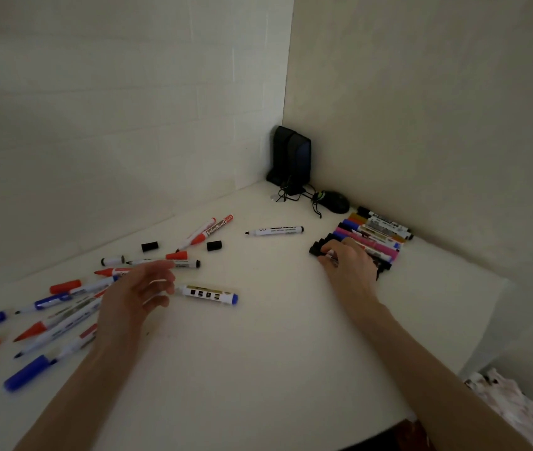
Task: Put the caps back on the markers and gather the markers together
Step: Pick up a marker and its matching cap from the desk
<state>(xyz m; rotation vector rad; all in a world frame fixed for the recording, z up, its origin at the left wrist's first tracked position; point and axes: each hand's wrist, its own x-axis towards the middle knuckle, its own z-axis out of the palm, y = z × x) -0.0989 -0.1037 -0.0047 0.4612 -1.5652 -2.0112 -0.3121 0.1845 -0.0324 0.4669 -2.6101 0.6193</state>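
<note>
Row of capped multicolour plastic markers (379, 232) lies against the right wall on the white tabletop (274, 336); all places are given from that row. Right hand (346, 260) sits on the row's near end, fingers bent over black-capped markers. Pinching or only pressing, cannot tell. Left hand (138, 294) is well left of the row, fingers loosely spread, holding nothing, blurred. Its fingertips are just beside the pale end of a white-barrelled marker with a blue end (209, 293). That marker lies between the left hand and the row, long axis running left-right, blue end toward the row. Left hand is clearly nearer, so it likely takes this 1 next. Farther back, left of the row: uncapped black-tipped white marker (274, 230), loose black cap (214, 245), 2nd black cap (149, 246). Scattered red and blue markers (63, 301) lie farthest left.
</note>
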